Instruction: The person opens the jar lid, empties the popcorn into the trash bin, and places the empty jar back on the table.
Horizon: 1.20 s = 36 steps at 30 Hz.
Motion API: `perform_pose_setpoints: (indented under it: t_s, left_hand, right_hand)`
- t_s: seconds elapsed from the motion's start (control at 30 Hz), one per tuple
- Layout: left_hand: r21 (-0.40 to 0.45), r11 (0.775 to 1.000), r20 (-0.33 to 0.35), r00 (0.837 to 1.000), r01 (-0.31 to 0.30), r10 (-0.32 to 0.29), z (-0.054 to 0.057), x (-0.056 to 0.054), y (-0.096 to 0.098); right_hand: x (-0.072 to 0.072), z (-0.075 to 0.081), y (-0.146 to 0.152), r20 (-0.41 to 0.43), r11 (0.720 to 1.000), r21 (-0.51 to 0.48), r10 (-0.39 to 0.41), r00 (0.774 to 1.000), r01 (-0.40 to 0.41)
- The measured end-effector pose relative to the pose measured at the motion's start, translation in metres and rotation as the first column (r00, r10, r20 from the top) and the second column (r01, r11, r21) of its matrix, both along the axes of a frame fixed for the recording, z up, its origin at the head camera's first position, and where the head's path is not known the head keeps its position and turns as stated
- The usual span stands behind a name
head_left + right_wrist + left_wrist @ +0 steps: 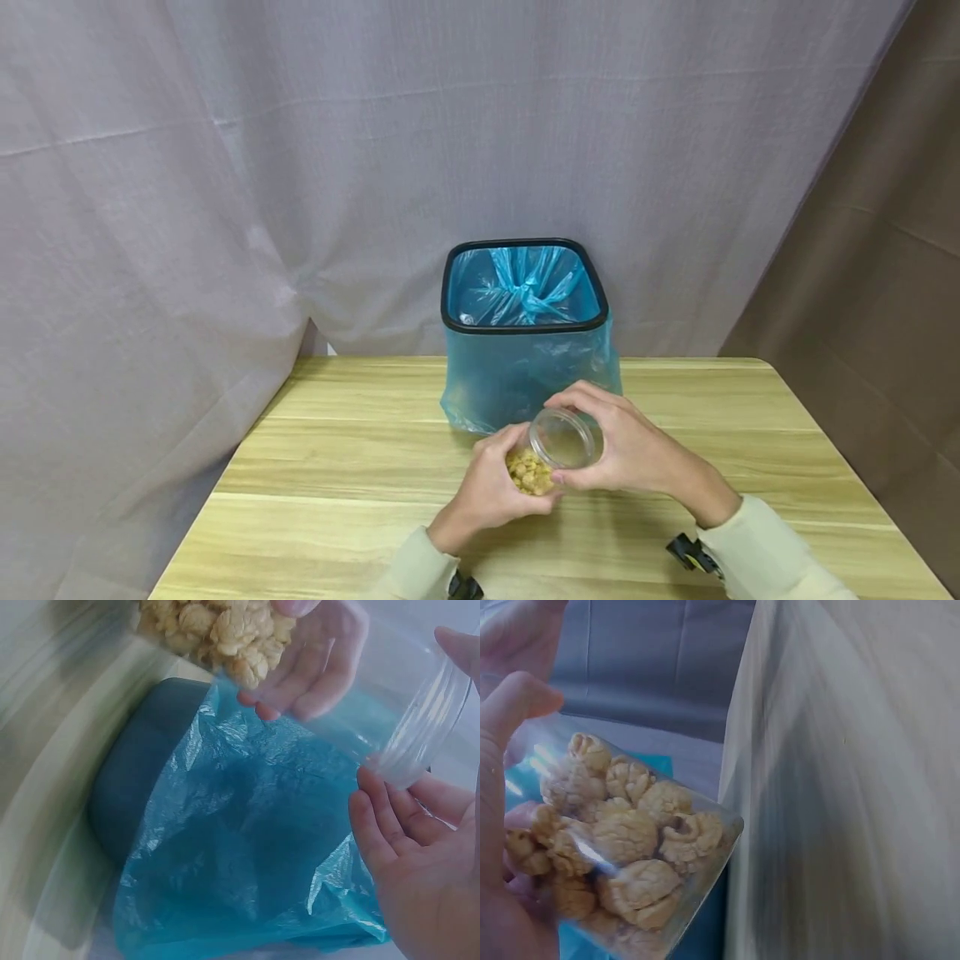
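A clear plastic jar (394,682), partly filled with popcorn (626,836), is tilted above the table in front of the bin. My left hand (491,487) grips the jar's body, fingers on one side and thumb on the other. At the jar's mouth, my right hand (637,446) holds the clear round lid (561,437) by its edge between thumb and fingers. In the right wrist view the ribbed lid sits right at the jar's open end, with the popcorn gathered toward the bottom.
Behind the hands stands a trash bin with a black rim (525,328), lined with a blue plastic bag (525,375). The wood-grain table (337,467) lies beneath, with a grey curtain (360,167) behind it and a brown curtain (862,317) to the right.
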<state>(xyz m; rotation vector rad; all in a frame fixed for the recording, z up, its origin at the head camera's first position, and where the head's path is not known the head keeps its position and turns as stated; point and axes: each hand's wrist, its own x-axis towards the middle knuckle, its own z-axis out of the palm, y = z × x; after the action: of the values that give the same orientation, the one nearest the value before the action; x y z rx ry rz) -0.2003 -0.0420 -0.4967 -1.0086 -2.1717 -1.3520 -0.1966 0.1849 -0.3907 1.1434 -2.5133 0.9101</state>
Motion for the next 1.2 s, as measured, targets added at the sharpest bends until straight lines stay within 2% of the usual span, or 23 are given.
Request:
perform_pose_setpoints:
  t_s: [0.17, 0.4, 0.83, 1.03, 1.2]
  left_hand:
    - [-0.070, 0.996, -0.061, 0.997, -0.058, 0.053, 0.003, -0.002, -0.008]
    - [-0.140, 0.984, -0.073, 0.993, -0.107, 0.097, 0.008, -0.003, -0.019]
    - [-0.242, 0.949, -0.149, 0.974, -0.203, 0.170, 0.012, -0.003, -0.030]
    - [-0.279, 0.938, -0.142, 0.975, -0.203, 0.169, 0.013, -0.003, -0.033]
    - [-0.270, 0.947, -0.115, 0.982, -0.174, 0.147, 0.018, -0.003, -0.037]
  right_hand:
    - [0.000, 0.005, -0.001, -0.018, 0.999, 0.044, 0.015, 1.000, -0.014]
    - [0.001, 0.010, -0.004, -0.017, 0.995, 0.101, -0.020, 1.000, 0.022]
    - [0.000, 0.001, -0.011, 0.048, 0.987, 0.136, -0.090, 0.995, 0.083]
    - [0.000, 0.000, -0.016, 0.074, 0.984, 0.152, -0.107, 0.992, 0.095]
    - [-0.002, 0.002, -0.017, 0.077, 0.989, 0.131, -0.077, 0.994, 0.066]
